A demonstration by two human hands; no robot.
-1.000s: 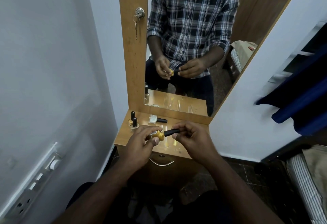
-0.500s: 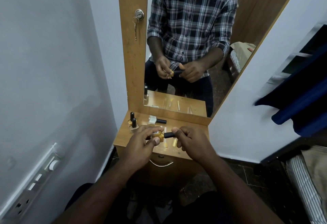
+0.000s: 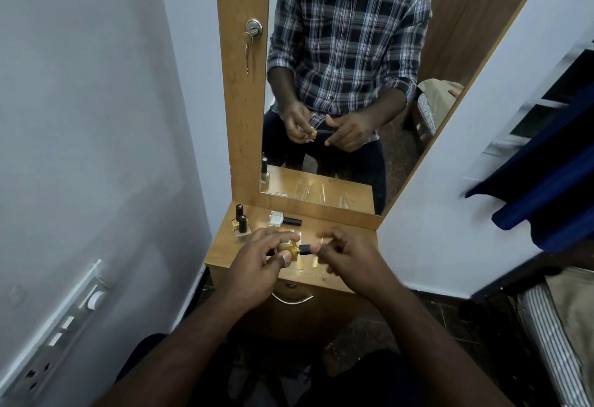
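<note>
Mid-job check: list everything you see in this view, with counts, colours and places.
Held polish bottle: 1, gold, black cap, on its side above the shelf.
Upright polish bottles: 2, gold-beige, black caps, shelf's back left.
Lying polish bottle: 1, clear-whitish, black cap, shelf's back.
Dresser shelf: 1, light wood, under the mirror.
Keys: silver, in the frame's lock.
Switchboard: 1, white, left wall.
Cloth: 1, dark blue, right.
Left hand: grips the held bottle.
Right hand: fingertips at the cap; grip blurred.

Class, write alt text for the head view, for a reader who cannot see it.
A left hand grips a gold nail-polish bottle while the right hand pinches its black cap, above a wooden dressing table with a mirror and more bottles.
</note>
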